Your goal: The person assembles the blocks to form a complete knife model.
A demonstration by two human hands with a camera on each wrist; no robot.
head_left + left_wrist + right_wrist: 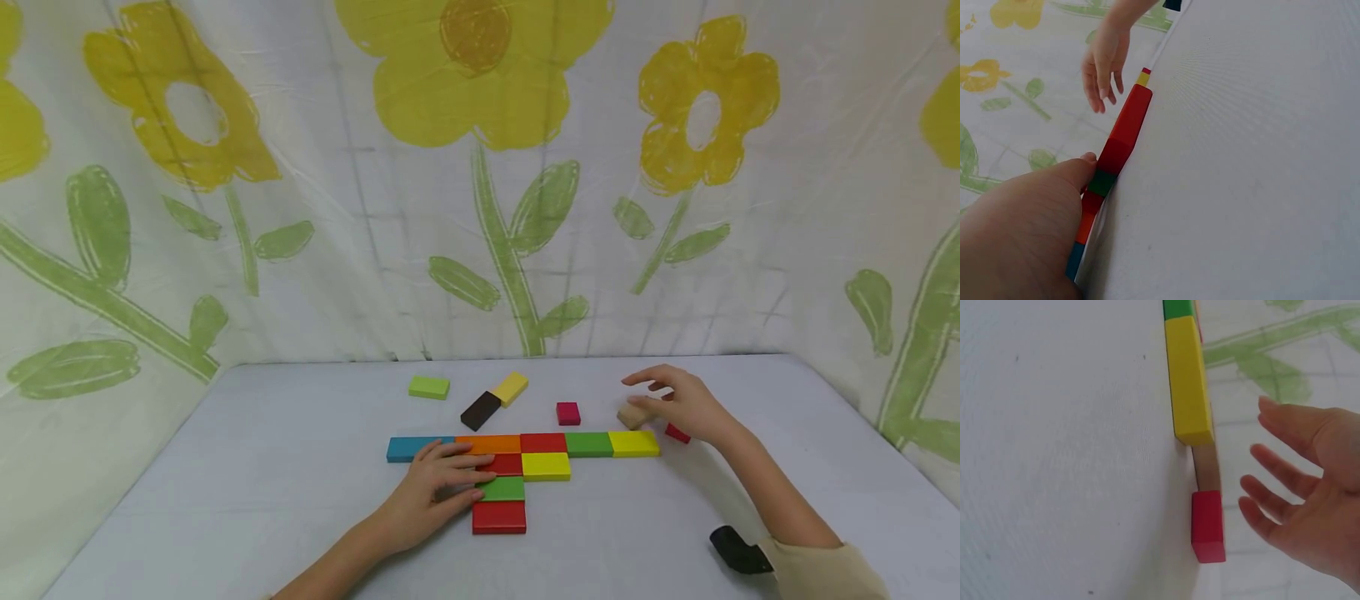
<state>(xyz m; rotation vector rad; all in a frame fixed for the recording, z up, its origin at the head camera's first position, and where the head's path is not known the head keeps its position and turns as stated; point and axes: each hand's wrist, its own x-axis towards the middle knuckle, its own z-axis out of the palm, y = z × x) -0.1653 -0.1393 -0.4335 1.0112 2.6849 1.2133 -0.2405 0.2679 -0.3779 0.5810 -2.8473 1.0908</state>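
Observation:
Flat coloured blocks lie edge to edge on the table. Their long row runs blue (405, 451), orange (491, 444), red (543, 442), green (589, 445) and yellow (634, 444). Below it sit a second red block (510, 465) beside another yellow block (546, 467), then a green block (506, 489) and a red block (498, 518). My left hand (427, 496) rests on the left side of this layout, fingers extended. Over a plain wooden block (632, 416) hovers my right hand (693, 408), fingers spread and holding nothing; the right wrist view shows a gap beneath it.
A small red block (677, 433) lies partly under the right hand. Behind the row are a light green block (429, 387), a dark brown block (480, 411), a pale yellow block (511, 388) and a crimson block (567, 413). A flower-print curtain (360, 275) hangs behind the table.

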